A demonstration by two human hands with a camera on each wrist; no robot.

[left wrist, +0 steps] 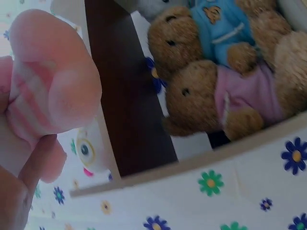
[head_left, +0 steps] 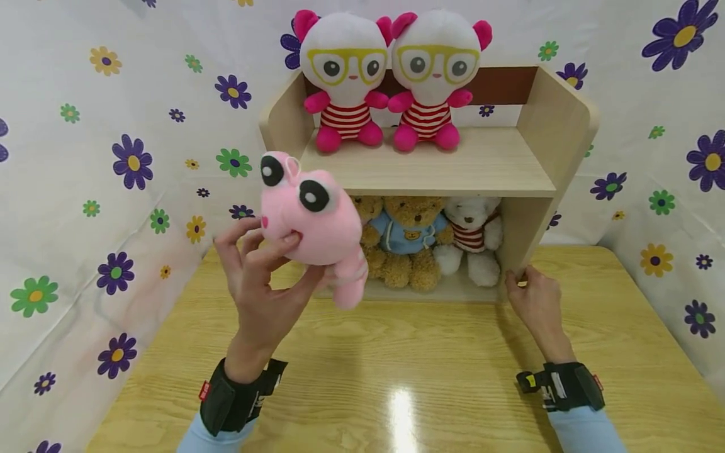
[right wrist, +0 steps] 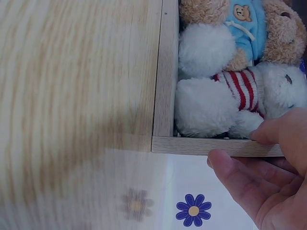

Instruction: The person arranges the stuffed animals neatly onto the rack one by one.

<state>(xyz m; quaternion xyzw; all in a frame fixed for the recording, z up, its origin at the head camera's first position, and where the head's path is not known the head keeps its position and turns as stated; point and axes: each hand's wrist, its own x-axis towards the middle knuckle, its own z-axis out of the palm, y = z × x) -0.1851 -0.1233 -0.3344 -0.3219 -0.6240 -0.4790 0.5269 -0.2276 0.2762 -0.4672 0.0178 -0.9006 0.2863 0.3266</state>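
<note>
A pink plush toy (head_left: 317,217) with big black-and-white eyes is held up in front of the shelf by my left hand (head_left: 263,286), thumb and fingers gripping its head. Its striped body and rounded feet (left wrist: 76,98) show in the left wrist view. My right hand (head_left: 535,302) pinches the lower front edge of the shelf's right side panel (right wrist: 216,146), with digits on both faces of the board. Just inside that panel sits a white plush bear (head_left: 469,236) in a red-striped top. Beside it is a brown teddy bear (head_left: 410,239) in a blue hoodie.
On the upper board of the wooden shelf (head_left: 442,167) sit two white-and-pink plush pandas with yellow glasses, a left one (head_left: 347,82) and a right one (head_left: 433,82). Another brown bear (left wrist: 192,100) in pink sits below. The shelf stands on a wooden table (head_left: 453,365) before flowered cloth.
</note>
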